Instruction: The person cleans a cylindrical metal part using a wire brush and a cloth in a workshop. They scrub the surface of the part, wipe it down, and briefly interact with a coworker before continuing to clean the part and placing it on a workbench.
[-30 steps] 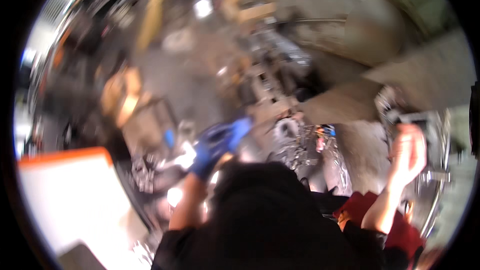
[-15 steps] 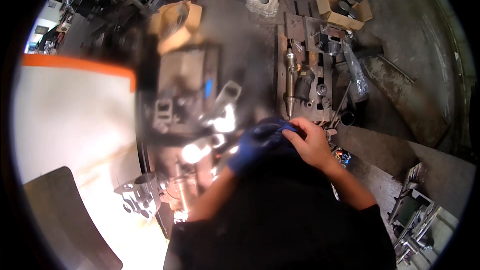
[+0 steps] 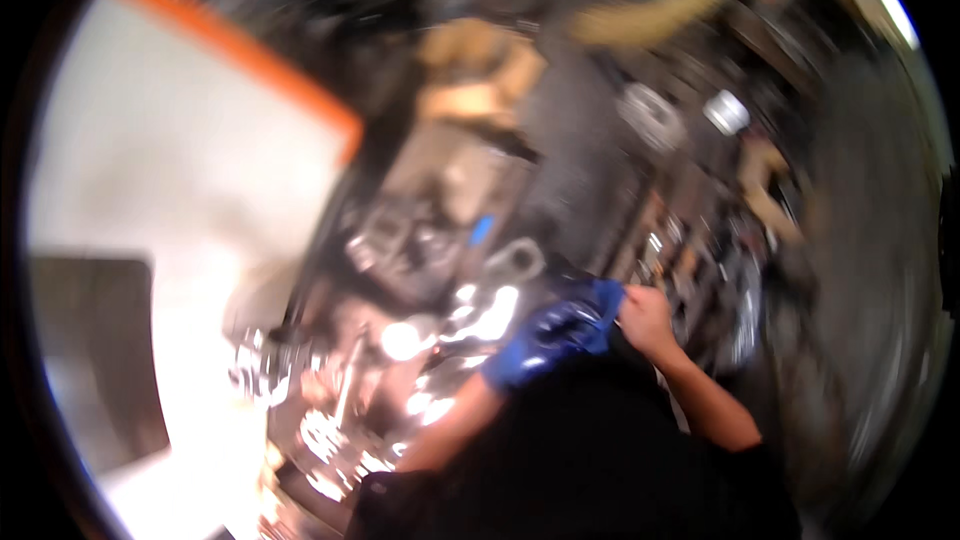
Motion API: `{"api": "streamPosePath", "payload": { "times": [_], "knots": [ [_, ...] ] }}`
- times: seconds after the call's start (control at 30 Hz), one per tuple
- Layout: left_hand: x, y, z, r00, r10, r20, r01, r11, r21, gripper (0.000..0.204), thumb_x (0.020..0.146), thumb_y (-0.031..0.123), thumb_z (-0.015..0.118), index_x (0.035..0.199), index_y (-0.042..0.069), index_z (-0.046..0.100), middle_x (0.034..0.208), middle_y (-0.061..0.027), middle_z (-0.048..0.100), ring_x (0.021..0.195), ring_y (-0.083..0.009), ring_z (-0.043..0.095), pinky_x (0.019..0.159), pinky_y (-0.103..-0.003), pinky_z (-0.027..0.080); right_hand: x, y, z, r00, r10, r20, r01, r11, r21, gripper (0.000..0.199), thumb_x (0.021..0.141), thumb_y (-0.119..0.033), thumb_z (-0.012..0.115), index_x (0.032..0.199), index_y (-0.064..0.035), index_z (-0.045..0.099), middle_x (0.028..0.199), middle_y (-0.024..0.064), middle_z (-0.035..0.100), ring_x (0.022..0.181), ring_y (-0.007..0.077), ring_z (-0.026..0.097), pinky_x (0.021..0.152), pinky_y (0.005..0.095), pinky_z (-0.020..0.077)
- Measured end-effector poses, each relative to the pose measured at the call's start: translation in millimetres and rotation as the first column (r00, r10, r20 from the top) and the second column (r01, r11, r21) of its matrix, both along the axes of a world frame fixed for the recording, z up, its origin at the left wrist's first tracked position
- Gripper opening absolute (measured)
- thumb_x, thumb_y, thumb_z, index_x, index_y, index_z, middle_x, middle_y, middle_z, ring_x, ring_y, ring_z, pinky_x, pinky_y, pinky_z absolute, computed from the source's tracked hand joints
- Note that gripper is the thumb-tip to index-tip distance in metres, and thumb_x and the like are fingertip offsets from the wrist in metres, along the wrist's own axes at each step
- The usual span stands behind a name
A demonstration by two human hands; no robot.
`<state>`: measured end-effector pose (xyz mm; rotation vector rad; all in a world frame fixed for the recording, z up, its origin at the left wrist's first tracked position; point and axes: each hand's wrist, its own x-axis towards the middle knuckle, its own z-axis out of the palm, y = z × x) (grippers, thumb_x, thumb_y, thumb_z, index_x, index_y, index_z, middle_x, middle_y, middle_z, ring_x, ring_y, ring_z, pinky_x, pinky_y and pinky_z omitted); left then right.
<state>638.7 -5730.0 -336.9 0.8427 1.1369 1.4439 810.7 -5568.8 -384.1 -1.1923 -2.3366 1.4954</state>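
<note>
reference landmark: blue glove. the blue glove is worn on the left hand, in front of the person's dark clothing. the bare right hand is positioned directly to the right of the blue glove and in contact with its finger end. right-hand grip: narrow, fingers curled, closed on the edge of the blue glove. left-hand grip: cannot be determined; the glove and motion blur conceal the finger positions.

surrounding items, located from the blue glove:
- round-ended metal part: just beyond and to the left.
- small blue item: farther beyond and to the left.
- open cardboard box: well beyond, to the left.
- white panel with orange edge: well apart, to the left.
- bright metal parts: to the left and nearer the person; individual shapes are blurred.
- clear plastic wrapping: to the right.
- white container: well beyond, to the right.
- yellow bristles: well beyond, slightly to the right.
</note>
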Motion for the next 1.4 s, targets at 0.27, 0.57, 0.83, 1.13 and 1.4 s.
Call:
{"api": "streamPosePath", "payload": {
  "times": [0.27, 0.57, 0.83, 1.13, 1.4],
  "knots": [
    [-19.0, 35.6, 24.5, 0.582, 0.16, -0.797, -0.421, 0.898, -0.127, 0.023, 0.084, 0.017, 0.07, 0.106, 0.012, 0.067, 0.087, -0.0157, 0.069, 0.083, -0.0388, 0.068, 0.072, -0.047, 0.053, -150.6, 52.9, 33.8, 0.989, -0.128, -0.079, -0.042, 0.271, -0.962, 0.031, 0.104, -0.02, 0.055, 0.127, -0.0011, 0.065, 0.123, 0.0106, 0.071, 0.111, 0.0232, 0.068, 0.1, 0.0389, 0.0534],
    [11.9, -5.0, 82.5, 0.356, 0.463, -0.812, -0.907, 0.379, -0.181, 0.024, 0.083, 0.018, 0.069, 0.106, 0.011, 0.067, 0.085, -0.0182, 0.069, 0.083, -0.0412, 0.068, 0.073, -0.048, 0.053, -219.1, -24.8, 105.5, 0.805, 0.334, -0.491, -0.471, -0.143, -0.87, 0.06, 0.107, -0.028, 0.035, 0.158, 0.0029, 0.033, 0.163, 0.0153, 0.04, 0.146, 0.0315, 0.043, 0.123, 0.0463, 0.0336],
    [42.5, 2.1, 41.1, 0.079, 0.726, -0.683, -0.987, 0.152, 0.048, 0.027, 0.096, 0.019, 0.064, 0.121, 0.009, 0.068, 0.103, -0.0216, 0.072, 0.088, -0.0427, 0.068, 0.079, -0.046, 0.055, -209.1, -43.5, 115.2, 0.689, 0.537, -0.487, -0.561, -0.03, -0.827, 0.047, 0.104, -0.015, 0.041, 0.142, 0.0097, 0.054, 0.142, 0.02, 0.061, 0.131, 0.0302, 0.059, 0.115, 0.0419, 0.0438],
    [22.2, 66.8, 70.1, 0.118, 0.597, -0.794, -0.962, 0.265, 0.056, 0.021, 0.096, 0.02, 0.066, 0.113, 0.007, 0.067, 0.102, -0.0195, 0.07, 0.093, -0.0432, 0.066, 0.079, -0.045, 0.055, -231.1, 50.7, 42.0, 0.645, 0.56, -0.52, -0.728, 0.244, -0.641, 0.034, 0.102, -0.011, 0.046, 0.125, 0.0052, 0.066, 0.118, 0.0132, 0.072, 0.103, 0.0228, 0.07, 0.095, 0.0373, 0.0551],
    [-54.2, 233.2, 70.0, 0.091, 0.685, -0.723, -0.958, 0.258, 0.124, 0.03, 0.093, 0.023, 0.067, 0.119, 0.009, 0.065, 0.098, -0.0215, 0.07, 0.089, -0.0442, 0.067, 0.075, -0.048, 0.055, -294.2, 201.8, 103.6, 0.606, 0.537, -0.588, -0.766, 0.194, -0.613, 0.055, 0.111, -0.026, 0.028, 0.159, 0.0003, 0.033, 0.165, 0.0133, 0.035, 0.151, 0.026, 0.035, 0.126, 0.039, 0.0259]
  ]
}}
